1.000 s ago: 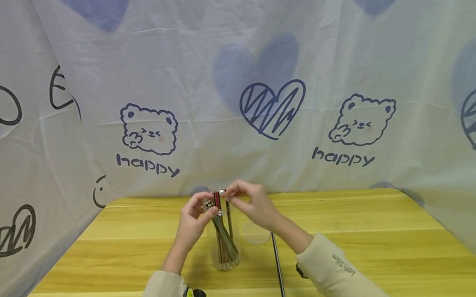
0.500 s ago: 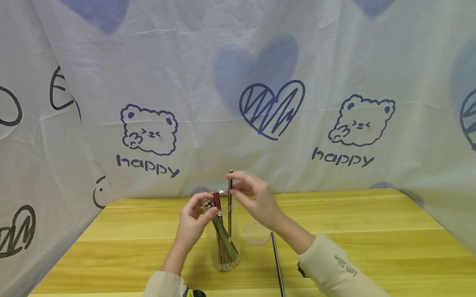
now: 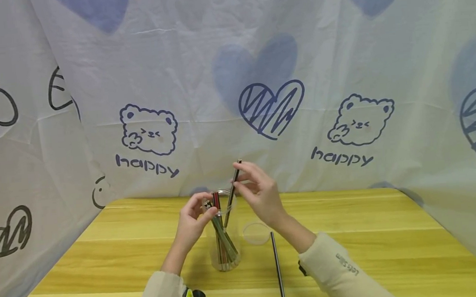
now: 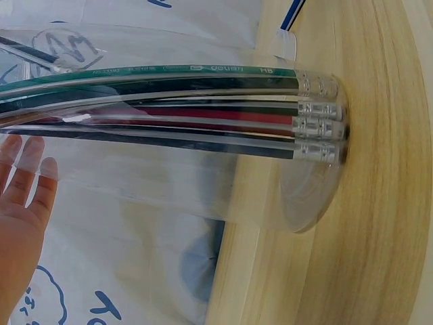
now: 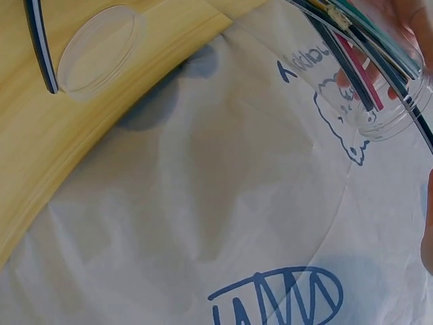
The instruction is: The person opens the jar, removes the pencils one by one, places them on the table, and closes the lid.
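A tall clear jar (image 3: 214, 256) stands upright on the table, with several green, red and dark pencils (image 4: 203, 122) leaning in it, eraser ends down. My left hand (image 3: 193, 220) grips the jar near its mouth, thumb at the front and fingers on the far left side. Over the jar's right side, my right hand (image 3: 262, 197) pinches a dark pencil (image 3: 230, 198) near its upper end. That pencil slants up to the right, its lower end still inside the jar, well above the bottom. In the right wrist view it crosses the jar's rim (image 5: 389, 135).
Right of the jar lies a round clear lid (image 3: 257, 234). A dark pencil (image 3: 278, 270) with a silver eraser end lies beside the lid, pointing away from me. Behind the wooden table (image 3: 373, 249) hangs a printed white cloth (image 3: 221, 145).
My right hand has pulled the dark pencil upward from among the others and tilted it to the right. The left hand and the jar have stayed in place.
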Tool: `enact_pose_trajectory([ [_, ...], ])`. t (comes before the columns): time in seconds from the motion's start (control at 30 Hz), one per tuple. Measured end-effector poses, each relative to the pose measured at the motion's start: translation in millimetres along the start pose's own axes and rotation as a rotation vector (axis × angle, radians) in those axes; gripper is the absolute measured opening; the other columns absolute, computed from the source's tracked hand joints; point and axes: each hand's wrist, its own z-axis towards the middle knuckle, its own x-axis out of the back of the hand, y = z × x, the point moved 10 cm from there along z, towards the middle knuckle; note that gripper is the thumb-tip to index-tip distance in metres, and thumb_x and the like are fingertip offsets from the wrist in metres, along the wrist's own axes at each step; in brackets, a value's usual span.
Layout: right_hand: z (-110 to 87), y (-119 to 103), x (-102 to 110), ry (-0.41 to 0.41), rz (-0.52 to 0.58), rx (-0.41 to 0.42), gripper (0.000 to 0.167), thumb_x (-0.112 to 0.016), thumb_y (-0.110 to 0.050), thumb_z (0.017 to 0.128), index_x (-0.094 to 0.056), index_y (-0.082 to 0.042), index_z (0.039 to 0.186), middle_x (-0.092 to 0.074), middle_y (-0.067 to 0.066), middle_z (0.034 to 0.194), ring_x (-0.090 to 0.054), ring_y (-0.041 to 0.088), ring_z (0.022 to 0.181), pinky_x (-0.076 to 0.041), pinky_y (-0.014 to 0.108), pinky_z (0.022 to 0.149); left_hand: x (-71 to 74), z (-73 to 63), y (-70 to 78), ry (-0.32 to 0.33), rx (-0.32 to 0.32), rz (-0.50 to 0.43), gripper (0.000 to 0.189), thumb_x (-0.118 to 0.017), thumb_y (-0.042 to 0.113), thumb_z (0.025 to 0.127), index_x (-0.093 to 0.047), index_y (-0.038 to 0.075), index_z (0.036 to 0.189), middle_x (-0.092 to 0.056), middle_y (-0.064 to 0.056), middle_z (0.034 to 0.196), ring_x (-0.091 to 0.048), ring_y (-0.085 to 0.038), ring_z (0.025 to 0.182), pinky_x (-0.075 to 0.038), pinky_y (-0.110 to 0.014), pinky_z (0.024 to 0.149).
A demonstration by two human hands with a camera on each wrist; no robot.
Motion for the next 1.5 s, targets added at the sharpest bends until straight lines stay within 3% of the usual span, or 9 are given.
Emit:
enact_pose_trajectory([
  [0.53,6.2,-8,30,0.21,0.0,0.036,0.037,-0.056,0.018,0.077,-0.051,0.011,0.113,-0.053,0.022,0.107,-0.06,0.027,0.076,-0.053,0.03,0.059,0.7,-0.3,-2.3,0.0,0.022,-0.014,0.026,-0.057,-0.007,0.08,-0.052,-0.007,0.105,-0.053,-0.024,0.11,-0.053,-0.008,0.074,-0.046,-0.021,0.063],
  [1.17,19.8,-13,68,0.321,0.092,0.021,0.038,-0.05,0.02,0.079,-0.045,0.015,0.116,-0.051,0.013,0.114,-0.058,0.025,0.081,-0.052,0.029,0.06,0.6,-0.8,-1.7,0.004,0.029,-0.018,0.026,-0.057,-0.008,0.08,-0.052,-0.007,0.105,-0.052,-0.022,0.109,-0.053,-0.008,0.072,-0.045,-0.02,0.061],
  [1.3,20.8,-13,73,0.335,0.091,0.019,0.038,-0.05,0.02,0.079,-0.045,0.015,0.116,-0.051,0.016,0.113,-0.058,0.028,0.08,-0.052,0.029,0.06,0.0,-0.6,-2.1,0.001,0.035,-0.026,0.026,-0.057,-0.008,0.08,-0.051,-0.007,0.105,-0.051,-0.021,0.11,-0.054,-0.008,0.075,-0.046,-0.021,0.063],
  [1.5,22.5,-13,80,0.346,0.077,0.029,0.038,-0.051,0.02,0.078,-0.046,0.014,0.115,-0.051,0.021,0.111,-0.058,0.02,0.079,-0.052,0.029,0.059,0.0,0.2,-1.5,0.005,0.032,-0.014,0.025,-0.057,-0.007,0.081,-0.052,-0.006,0.105,-0.052,-0.022,0.11,-0.054,-0.009,0.077,-0.045,-0.021,0.064],
])
